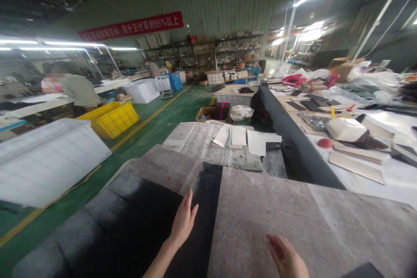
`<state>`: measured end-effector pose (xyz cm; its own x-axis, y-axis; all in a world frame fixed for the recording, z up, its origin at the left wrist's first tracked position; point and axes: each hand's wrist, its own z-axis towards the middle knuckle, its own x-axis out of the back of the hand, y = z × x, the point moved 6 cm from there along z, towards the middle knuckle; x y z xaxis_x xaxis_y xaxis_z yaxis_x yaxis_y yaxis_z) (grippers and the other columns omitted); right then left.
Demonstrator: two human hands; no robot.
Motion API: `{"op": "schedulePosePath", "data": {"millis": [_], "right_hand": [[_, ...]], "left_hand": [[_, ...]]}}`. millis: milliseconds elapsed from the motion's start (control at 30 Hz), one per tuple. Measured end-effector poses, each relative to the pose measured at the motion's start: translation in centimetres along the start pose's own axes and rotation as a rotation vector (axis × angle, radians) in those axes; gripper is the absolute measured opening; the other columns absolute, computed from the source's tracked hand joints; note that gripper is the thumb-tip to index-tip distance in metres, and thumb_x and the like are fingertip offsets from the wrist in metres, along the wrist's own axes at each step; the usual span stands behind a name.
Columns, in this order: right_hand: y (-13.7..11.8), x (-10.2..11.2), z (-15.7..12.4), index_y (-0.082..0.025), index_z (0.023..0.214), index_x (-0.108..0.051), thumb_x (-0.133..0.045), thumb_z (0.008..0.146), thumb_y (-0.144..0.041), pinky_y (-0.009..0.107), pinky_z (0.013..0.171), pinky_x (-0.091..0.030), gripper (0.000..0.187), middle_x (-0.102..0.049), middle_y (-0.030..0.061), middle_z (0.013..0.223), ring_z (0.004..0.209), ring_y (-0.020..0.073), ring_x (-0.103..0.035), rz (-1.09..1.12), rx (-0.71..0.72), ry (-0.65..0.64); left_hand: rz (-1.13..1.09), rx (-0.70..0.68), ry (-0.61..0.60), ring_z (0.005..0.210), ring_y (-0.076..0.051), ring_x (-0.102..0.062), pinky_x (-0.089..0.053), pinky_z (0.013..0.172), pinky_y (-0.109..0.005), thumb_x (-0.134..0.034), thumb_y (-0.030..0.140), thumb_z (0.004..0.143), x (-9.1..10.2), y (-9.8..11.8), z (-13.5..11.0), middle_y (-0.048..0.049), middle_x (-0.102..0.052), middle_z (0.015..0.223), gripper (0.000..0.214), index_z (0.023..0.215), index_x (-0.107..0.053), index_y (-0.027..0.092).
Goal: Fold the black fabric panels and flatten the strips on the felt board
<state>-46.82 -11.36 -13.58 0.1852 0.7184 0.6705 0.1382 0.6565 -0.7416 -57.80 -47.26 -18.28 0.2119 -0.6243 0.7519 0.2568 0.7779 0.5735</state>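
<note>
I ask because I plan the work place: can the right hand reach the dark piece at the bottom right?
Probably yes: the right hand is near the dark piece, and nothing visible stands between them on the greyish table covering.

At the worktable: one left hand, one right hand; beyond it, one red banner; left of it, one yellow bin.

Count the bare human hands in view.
2: left hand over the flat black material, right hand over the mottled grey-brown worktable. The blurred, grey-clad person's may be hidden.
</note>
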Motion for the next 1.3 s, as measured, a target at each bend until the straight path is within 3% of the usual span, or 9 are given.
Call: {"op": "schedulePosePath", "data": {"millis": [133, 200, 267, 367, 500, 633, 900, 1133, 1300], "right_hand": [[-9.9, -7.9, 6.1, -0.025, 0.093, -0.066, -0.042, 0.089, -0.026, 0.026, 0.065, -0.044, 0.024, -0.065, 0.0012, 0.087, 0.074, 0.0155, -0.064, -0.15, 0.166, -0.11], [-13.2, -10.9, 8.5, -0.024, 0.096, -0.065, -0.043, 0.09, -0.018, 0.024, 0.065, -0.042, 0.023, -0.065, 0.0001, 0.089, 0.076, 0.0139, -0.063, -0.248, 0.194, -0.135], [-14.9, -13.1, 10.3, -0.025, 0.103, -0.063, -0.048, 0.09, -0.017, 0.023, 0.065, -0.04, 0.022, -0.065, -0.0004, 0.094, 0.08, 0.0134, -0.064, -0.323, 0.187, -0.132], [-15.3, -14.9, 11.8, -0.021, 0.106, -0.061, -0.053, 0.091, -0.02, 0.025, 0.063, -0.038, 0.017, -0.065, 0.0022, 0.099, 0.082, 0.016, -0.065, -0.389, 0.138, -0.096], [-14.6, -15.4, 12.6, -0.021, 0.094, -0.061, -0.057, 0.09, -0.025, 0.026, 0.06, -0.033, 0.006, -0.066, 0.0018, 0.093, 0.079, 0.0174, -0.064, -0.442, 0.086, -0.073], [-14.4, -15.1, 13.2, -0.022, 0.081, -0.061, -0.063, 0.088, -0.029, 0.026, 0.057, -0.029, 0.011, -0.067, -0.0006, 0.085, 0.076, 0.0173, -0.064, -0.463, 0.053, -0.1], [-14.6, -15.3, 13.3, -0.021, 0.085, -0.06, -0.061, 0.089, -0.027, 0.026, 0.058, -0.029, 0.007, -0.067, 0.0, 0.089, 0.077, 0.0167, -0.064, -0.494, 0.047, -0.12], [-14.7, -15.4, 13.1, -0.021, 0.086, -0.059, -0.06, 0.09, -0.025, 0.027, 0.058, -0.029, 0.006, -0.066, 0.0003, 0.089, 0.077, 0.0166, -0.064, -0.519, 0.066, -0.107], [-14.8, -15.4, 13.0, -0.02, 0.089, -0.059, -0.058, 0.091, -0.025, 0.027, 0.058, -0.029, 0.005, -0.066, 0.0015, 0.091, 0.076, 0.0164, -0.064, -0.533, 0.057, -0.112]], "left_hand": [[0.065, -0.018, 0.006, 0.14, -0.024, -0.036, -0.042, 0.111, -0.045, -0.034, 0.031, 0.101, -0.2, -0.1, -0.2, -0.0167, -0.038, 0.151, 0.058, 0.152, -0.009, 0.02], [0.074, -0.004, 0.0, 0.14, -0.024, -0.035, -0.041, 0.111, -0.046, -0.036, 0.031, 0.1, -0.4, -0.3, -0.2, -0.0161, -0.037, 0.152, 0.06, 0.152, -0.009, 0.02], [0.064, 0.014, -0.012, 0.141, -0.023, -0.034, -0.041, 0.111, -0.046, -0.036, 0.031, 0.1, -0.5, -0.4, -0.2, -0.0151, -0.036, 0.153, 0.06, 0.153, -0.009, 0.02], [0.033, 0.025, -0.018, 0.142, -0.023, -0.032, -0.04, 0.112, -0.046, -0.036, 0.031, 0.1, -0.6, -0.4, -0.2, -0.0142, -0.034, 0.154, 0.061, 0.153, -0.008, 0.021], [0.034, 0.04, -0.032, 0.142, -0.022, -0.033, -0.04, 0.112, -0.046, -0.036, 0.033, 0.1, -0.8, -0.4, -0.4, -0.0146, -0.034, 0.154, 0.063, 0.153, -0.005, 0.02], [0.049, 0.046, -0.03, 0.143, -0.022, -0.031, -0.04, 0.112, -0.045, -0.036, 0.032, 0.1, -0.8, -0.4, -0.6, -0.0144, -0.031, 0.156, 0.066, 0.153, 0.0, 0.02], [0.11, 0.012, -0.036, 0.142, -0.024, -0.032, -0.041, 0.111, -0.047, -0.036, 0.033, 0.1, -0.5, 0.1, -0.5, -0.0134, -0.032, 0.155, 0.065, 0.154, -0.002, 0.02], [0.163, 0.001, -0.033, 0.142, -0.023, -0.032, -0.042, 0.11, -0.046, -0.037, 0.035, 0.1, -0.4, 0.3, -0.4, -0.0133, -0.034, 0.154, 0.061, 0.152, -0.013, 0.018], [0.296, -0.015, -0.062, 0.138, -0.029, -0.04, -0.044, 0.108, -0.048, -0.042, 0.037, 0.098, 0.6, 1.6, 0.3, -0.0189, -0.04, 0.149, 0.054, 0.145, -0.033, 0.012]]}}
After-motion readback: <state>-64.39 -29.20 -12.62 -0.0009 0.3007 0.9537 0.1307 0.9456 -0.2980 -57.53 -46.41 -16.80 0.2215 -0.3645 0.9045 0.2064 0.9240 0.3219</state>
